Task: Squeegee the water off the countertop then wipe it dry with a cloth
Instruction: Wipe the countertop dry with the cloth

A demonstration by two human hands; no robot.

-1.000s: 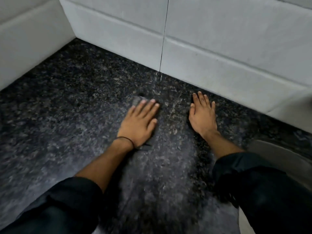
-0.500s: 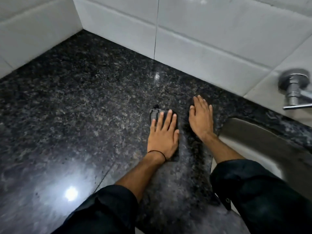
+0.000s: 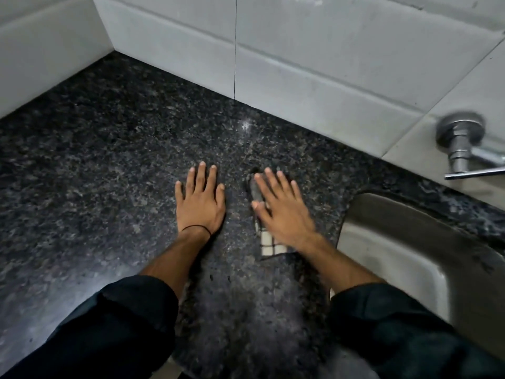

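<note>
Beside the sink, the right hand presses the cloth flat, fingers straight and spread, likely to wipe; farther off, the left hand, fingers likewise, braces on the countertop.

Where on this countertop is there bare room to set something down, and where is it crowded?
Bare granite countertop runs left of the left hand to the corner of the tiled wall, and beyond both hands up to that wall. Crowded: the right hand rests on the cloth, close beside the sink.

Dark sleeves, black wristband.
</note>
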